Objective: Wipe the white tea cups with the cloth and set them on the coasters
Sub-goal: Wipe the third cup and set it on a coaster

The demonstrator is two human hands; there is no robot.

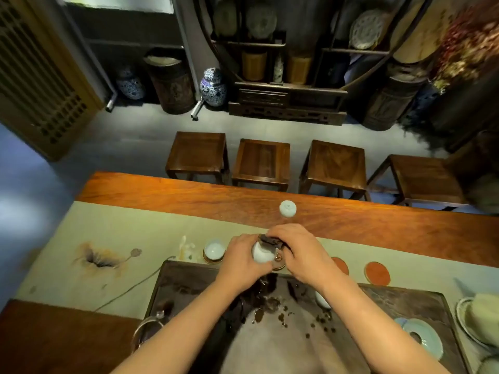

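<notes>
- The left hand (244, 261) was wrapped around a white tea cup (261, 253), holding it up just above the middle of the bench (378, 225).
- The right hand (294, 251) was pinched shut on a dark cloth (270, 241) and pressed it on the top of the cup.
- One more white cup (214, 250) already sat on a coaster (213, 259) just to the left of the hands.
- Another coaster (278, 264) peeked out right under the held cup, so that looked like its spot.
- Two bare orange coasters, one (340, 265) partly hidden by the right wrist and one (377, 273) further right, waited in the row.
- Part of another white cup (322, 300) showed on the dark tea tray (391, 300), near the right arm.
- To wipe well, I think the left hand should turn the cup slowly while the cloth rubs around the rim and inside.
- The grip should be firm but soft, since a wet cup may slip.
- It would be smart to keep the cup low over the bench, then set it down gently in the middle of its coaster.
</notes>
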